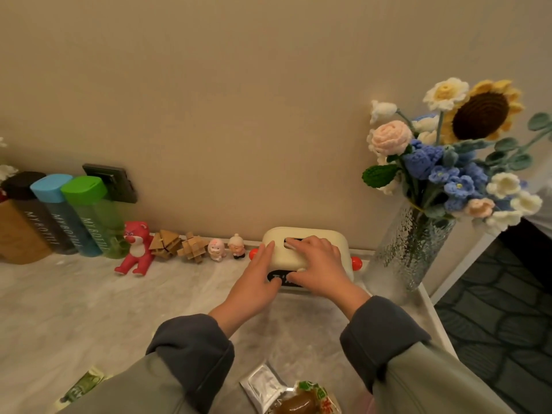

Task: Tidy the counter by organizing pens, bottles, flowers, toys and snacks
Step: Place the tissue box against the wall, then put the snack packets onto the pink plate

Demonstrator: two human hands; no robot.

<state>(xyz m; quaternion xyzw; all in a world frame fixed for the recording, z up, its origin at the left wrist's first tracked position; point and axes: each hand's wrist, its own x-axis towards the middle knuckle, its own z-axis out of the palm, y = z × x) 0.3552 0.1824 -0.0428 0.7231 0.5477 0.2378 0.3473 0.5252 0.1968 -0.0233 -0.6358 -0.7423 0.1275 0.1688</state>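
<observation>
The snack packets lie nearest the viewer, on the counter well behind both wrists, with a silver sachet touching them.

**Item in hand.** The cream box stands at the back of the counter, against the wall.
- Right hand: fingers bent over the lid with tips at the dark slot, thumb on the front face. It grips the box.
- Left hand: fingers laid nearly straight along the lid's left edge, thumb at the front. It presses rather than clasps.

**Handling, as judged.** The shell looks like rigid, smooth plastic, probably light and liable to slide on the polished counter. Hold the body from both ends. Avoid the red knobs on the sides, which look like weak points.

**Containers.**
- Box slot: contents not visible.
- Glass vase, just beyond the right hand: holds crochet flowers. It is top-heavy and fragile, so keep the right elbow clear.
- Three bottles, well out past the left hand: capped and upright. Fill cannot be determined.

**Between the left hand and the bottles.** The row along the wall comprises two figurines, two wooden puzzles and a red bear.
</observation>
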